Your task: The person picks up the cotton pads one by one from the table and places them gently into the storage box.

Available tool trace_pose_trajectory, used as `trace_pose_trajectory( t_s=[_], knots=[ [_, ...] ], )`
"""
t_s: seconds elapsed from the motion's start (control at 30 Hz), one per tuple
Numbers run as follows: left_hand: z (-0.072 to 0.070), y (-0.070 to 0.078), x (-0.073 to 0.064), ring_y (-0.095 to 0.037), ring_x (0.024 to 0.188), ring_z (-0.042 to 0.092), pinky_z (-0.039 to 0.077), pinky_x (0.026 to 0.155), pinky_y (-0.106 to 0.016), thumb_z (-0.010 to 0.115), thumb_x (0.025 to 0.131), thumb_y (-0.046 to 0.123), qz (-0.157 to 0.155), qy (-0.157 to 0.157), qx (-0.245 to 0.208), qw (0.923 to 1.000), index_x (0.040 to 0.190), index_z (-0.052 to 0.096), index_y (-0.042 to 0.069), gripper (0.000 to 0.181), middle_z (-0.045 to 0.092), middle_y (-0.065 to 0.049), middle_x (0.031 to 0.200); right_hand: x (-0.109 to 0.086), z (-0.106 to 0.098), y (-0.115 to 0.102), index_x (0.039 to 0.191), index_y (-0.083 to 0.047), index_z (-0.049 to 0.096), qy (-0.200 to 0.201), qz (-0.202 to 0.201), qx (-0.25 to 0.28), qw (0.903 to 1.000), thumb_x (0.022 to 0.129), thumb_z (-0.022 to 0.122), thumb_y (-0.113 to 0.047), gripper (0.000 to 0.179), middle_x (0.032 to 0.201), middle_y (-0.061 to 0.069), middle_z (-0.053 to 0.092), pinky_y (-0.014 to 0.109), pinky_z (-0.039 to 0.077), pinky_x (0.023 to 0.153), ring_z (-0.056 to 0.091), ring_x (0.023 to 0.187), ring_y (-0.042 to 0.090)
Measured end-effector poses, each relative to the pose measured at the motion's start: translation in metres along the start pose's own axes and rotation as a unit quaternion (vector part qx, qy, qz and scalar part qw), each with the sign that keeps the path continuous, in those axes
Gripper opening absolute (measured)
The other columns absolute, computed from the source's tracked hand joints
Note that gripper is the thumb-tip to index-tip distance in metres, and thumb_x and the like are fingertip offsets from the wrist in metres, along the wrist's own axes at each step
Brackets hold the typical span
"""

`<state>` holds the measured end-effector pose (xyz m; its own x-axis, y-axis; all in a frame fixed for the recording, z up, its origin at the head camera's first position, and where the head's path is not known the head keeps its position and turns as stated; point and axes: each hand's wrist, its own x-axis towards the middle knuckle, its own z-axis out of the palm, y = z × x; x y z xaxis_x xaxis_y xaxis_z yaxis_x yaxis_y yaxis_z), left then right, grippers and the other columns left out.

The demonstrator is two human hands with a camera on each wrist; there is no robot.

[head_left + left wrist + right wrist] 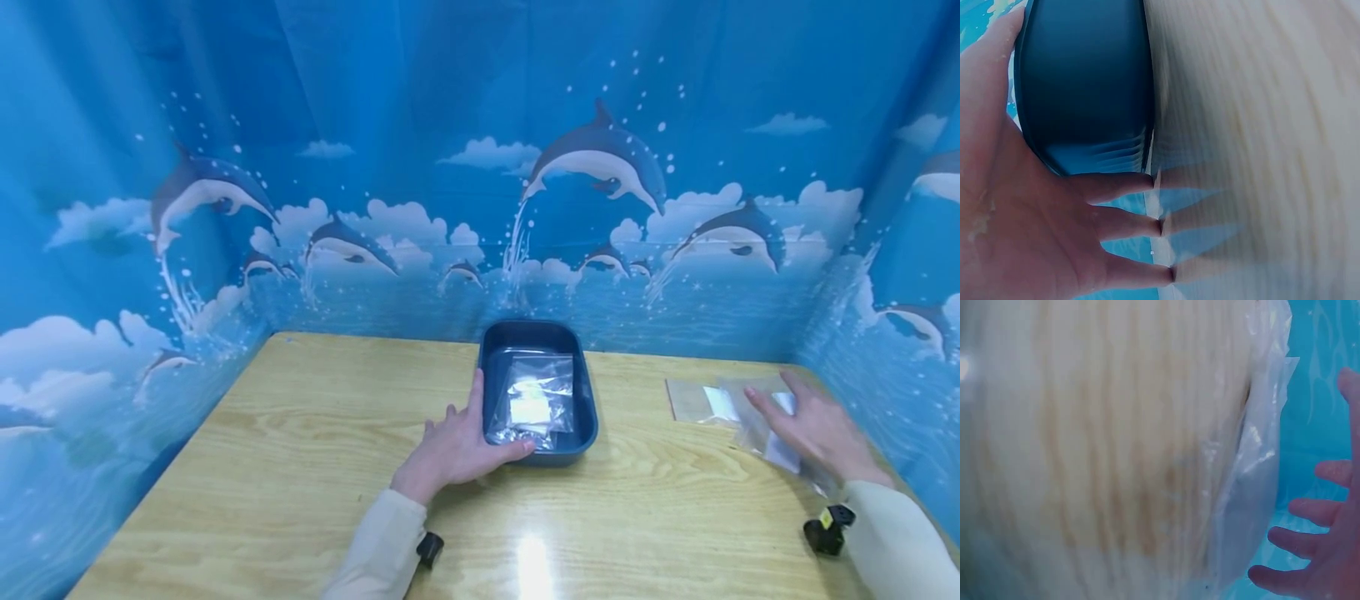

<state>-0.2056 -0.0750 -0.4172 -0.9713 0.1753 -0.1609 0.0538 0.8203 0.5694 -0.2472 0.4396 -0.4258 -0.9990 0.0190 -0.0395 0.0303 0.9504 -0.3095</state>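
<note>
A dark blue rectangular tray [590,417] stands at the back middle of the table with clear plastic zip bags [536,387] inside. My left hand [453,446] lies against its near left corner, thumb at the front rim and index finger along the left side. In the left wrist view the fingers of this hand [1041,231] are straight beside the tray wall [1085,81]. At the table's right, my right hand [828,433] hovers with spread fingers over several clear plastic bags [693,400]. In the right wrist view, a crinkled bag [1254,456] lies just short of those fingertips [1266,575].
The light wooden table [300,467] runs back to a blue dolphin-print curtain [420,167], which also hangs at both sides. Black wrist cameras [430,550] are strapped at both sleeves.
</note>
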Motion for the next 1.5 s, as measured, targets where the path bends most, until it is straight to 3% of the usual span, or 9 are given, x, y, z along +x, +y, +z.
trace_pose_trajectory(
  t_s=[0.33,0.63,0.83,1.0,1.13,1.5],
  knots=[
    [0.0,0.001,-0.002,-0.054,0.15,0.029,0.015,0.12,-0.077,0.061,0.077,0.086,0.0,-0.005,-0.002,1.0,0.165,-0.013,0.023,0.131,0.037,-0.019,0.163,0.007,0.0,0.01,0.155,0.016,0.01,-0.047,0.031,-0.023,0.9981,0.101,0.028,-0.074,0.106,0.146,0.052,0.026,0.083,0.038,0.087,0.035,0.121,0.075],
    [-0.001,0.002,-0.002,-0.054,0.15,0.029,0.016,0.119,-0.077,0.061,0.078,0.085,0.001,-0.006,0.0,1.0,0.165,-0.012,0.023,0.129,0.038,-0.019,0.163,0.011,0.002,0.008,0.142,0.024,0.037,-0.03,0.012,-0.07,0.997,0.103,0.032,-0.067,0.099,0.14,0.053,0.034,0.078,0.044,0.083,0.041,0.115,0.073],
    [-0.002,0.003,-0.003,-0.054,0.15,0.028,0.015,0.119,-0.077,0.061,0.078,0.085,0.001,-0.007,0.001,1.0,0.165,-0.012,0.023,0.129,0.038,-0.019,0.163,0.014,0.002,0.008,0.136,0.017,0.051,-0.018,0.023,-0.066,0.9974,0.103,0.04,-0.064,0.088,0.134,0.048,0.047,0.062,0.053,0.07,0.051,0.108,0.068],
    [-0.003,0.002,-0.002,-0.054,0.15,0.028,0.015,0.12,-0.077,0.061,0.078,0.085,-0.001,-0.007,0.003,1.0,0.165,-0.012,0.023,0.129,0.038,-0.019,0.163,0.013,0.004,0.009,0.133,0.01,0.059,0.014,0.029,-0.042,0.9986,0.104,0.048,-0.048,0.066,0.129,0.045,0.054,0.047,0.053,0.056,0.058,0.1,0.064],
    [-0.003,0.001,-0.002,-0.054,0.15,0.028,0.015,0.12,-0.077,0.061,0.078,0.085,-0.001,-0.007,0.001,1.0,0.165,-0.013,0.023,0.129,0.038,-0.019,0.163,0.012,0.006,0.007,0.13,0.009,0.063,0.032,0.038,-0.032,0.9983,0.104,0.048,-0.041,0.058,0.128,0.045,0.055,0.044,0.051,0.053,0.06,0.097,0.062],
    [-0.002,0.001,-0.001,-0.054,0.151,0.026,0.012,0.12,-0.077,0.061,0.078,0.085,-0.001,-0.012,-0.004,0.9999,0.165,-0.014,0.024,0.13,0.037,-0.019,0.164,0.01,0.006,0.002,0.132,0.011,0.059,0.048,0.06,-0.027,0.9967,0.105,0.047,-0.039,0.058,0.128,0.047,0.052,0.036,0.045,0.05,0.064,0.091,0.054]
  ],
)
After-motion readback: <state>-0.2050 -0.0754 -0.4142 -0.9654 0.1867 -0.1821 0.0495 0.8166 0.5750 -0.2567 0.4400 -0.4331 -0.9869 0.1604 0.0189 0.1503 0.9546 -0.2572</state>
